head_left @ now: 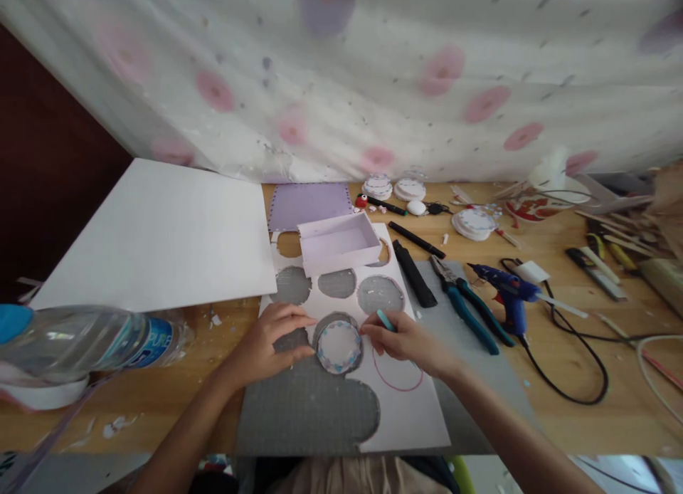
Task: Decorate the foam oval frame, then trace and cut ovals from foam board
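The left hand (278, 339) is resting just beside the white disc (339, 347), its thumb and fingers spreading apart at the left edge; from here I can't tell whether the tips are touching. The right hand (404, 339) is pinching a teal stick (385, 320) between bent fingers, the fingertips reaching the disc's right edge. That disc, ringed with bluish spots, is lying between the two hands, near the middle of a white sheet (410, 423) full of round cutouts. A pink line (401, 389) is curving across the sheet below the right hand, and a grey mat (299, 412) is showing through the gaps. A shallow pale box (341, 248) is sitting farther back. Pliers (474, 312) and a blue glue gun (509, 291) are lying to the right, while a plastic bottle (96, 343) is lying on its side at the left.
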The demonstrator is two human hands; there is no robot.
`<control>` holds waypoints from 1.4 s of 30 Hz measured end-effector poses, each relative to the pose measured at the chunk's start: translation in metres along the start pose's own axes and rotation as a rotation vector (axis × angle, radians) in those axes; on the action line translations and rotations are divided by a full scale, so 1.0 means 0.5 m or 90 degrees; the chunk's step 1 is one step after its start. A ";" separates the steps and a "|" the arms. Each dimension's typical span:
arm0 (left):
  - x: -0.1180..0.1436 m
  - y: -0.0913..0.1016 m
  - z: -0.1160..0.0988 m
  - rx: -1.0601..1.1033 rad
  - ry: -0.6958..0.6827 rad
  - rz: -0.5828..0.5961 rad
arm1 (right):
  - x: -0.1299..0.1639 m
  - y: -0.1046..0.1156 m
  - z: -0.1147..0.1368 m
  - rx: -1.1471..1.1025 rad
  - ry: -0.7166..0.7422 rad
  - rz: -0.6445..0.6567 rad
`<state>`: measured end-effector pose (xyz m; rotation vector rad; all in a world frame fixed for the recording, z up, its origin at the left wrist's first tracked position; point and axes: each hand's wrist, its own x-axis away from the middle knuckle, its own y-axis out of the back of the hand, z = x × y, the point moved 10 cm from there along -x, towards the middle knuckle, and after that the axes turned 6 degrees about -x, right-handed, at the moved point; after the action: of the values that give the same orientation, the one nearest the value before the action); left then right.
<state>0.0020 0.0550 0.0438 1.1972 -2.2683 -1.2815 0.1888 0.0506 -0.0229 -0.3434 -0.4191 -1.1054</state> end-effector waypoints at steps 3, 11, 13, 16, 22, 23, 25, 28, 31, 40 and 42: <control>-0.015 -0.012 0.003 0.043 -0.031 0.036 | -0.007 -0.019 -0.006 0.023 -0.007 0.030; -0.058 -0.040 -0.014 0.092 -0.076 0.067 | -0.015 -0.029 -0.022 -0.093 0.010 0.020; -0.056 -0.047 -0.019 0.088 -0.078 0.061 | -0.013 -0.034 -0.028 -0.140 0.001 0.024; -0.049 -0.054 -0.025 0.080 -0.075 0.042 | -0.008 -0.043 -0.032 -0.206 -0.010 0.035; -0.043 -0.049 -0.034 0.105 -0.064 -0.019 | -0.004 -0.047 -0.031 -0.254 -0.008 0.032; -0.043 -0.048 -0.035 0.108 -0.062 -0.025 | -0.005 -0.046 -0.031 -0.256 -0.007 0.024; -0.044 -0.048 -0.037 0.110 -0.056 -0.034 | -0.005 -0.044 -0.033 -0.261 -0.010 0.010; -0.044 -0.047 -0.036 0.105 -0.044 -0.052 | -0.004 -0.046 -0.034 -0.257 -0.011 0.002; -0.045 -0.045 -0.036 0.100 -0.043 -0.073 | -0.004 -0.047 -0.032 -0.242 0.001 -0.007; -0.049 -0.050 -0.028 0.101 -0.038 -0.090 | 0.034 0.033 0.026 0.102 0.189 -0.267; -0.048 -0.052 -0.027 0.104 -0.038 -0.095 | 0.048 0.031 0.038 0.172 0.216 -0.296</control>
<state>0.0387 0.0588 0.0340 1.4270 -2.4054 -1.2164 0.2093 0.0472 0.0046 0.1921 -0.3465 -1.5082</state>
